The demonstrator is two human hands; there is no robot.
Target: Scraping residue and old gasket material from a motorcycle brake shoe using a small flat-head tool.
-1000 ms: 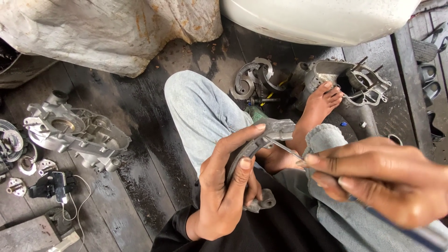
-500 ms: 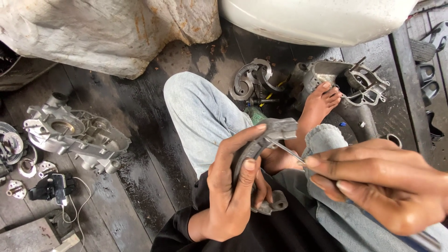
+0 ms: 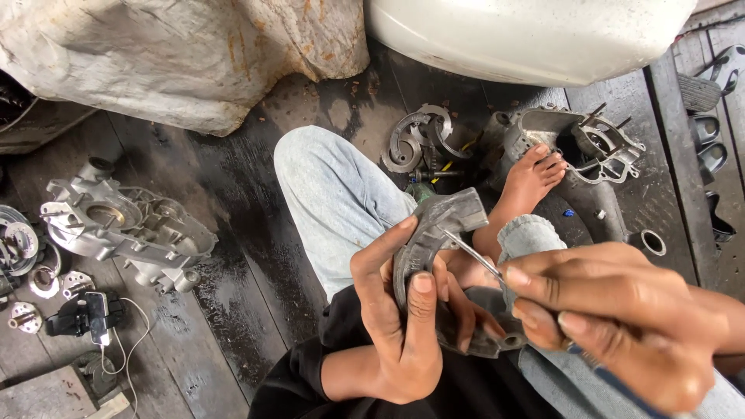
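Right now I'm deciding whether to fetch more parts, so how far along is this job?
Done: the engine looks stripped, with one casing on the floor at left and another by the foot. In hand: the left hand grips a curved metal part while the right hand pokes a thin tool into it. Left: loose curved pieces and small parts lie about, unassembled.

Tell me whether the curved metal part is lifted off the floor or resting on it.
Lifted. The left hand grips the curved metal part above the lap; the right hand puts a thin tool to it.
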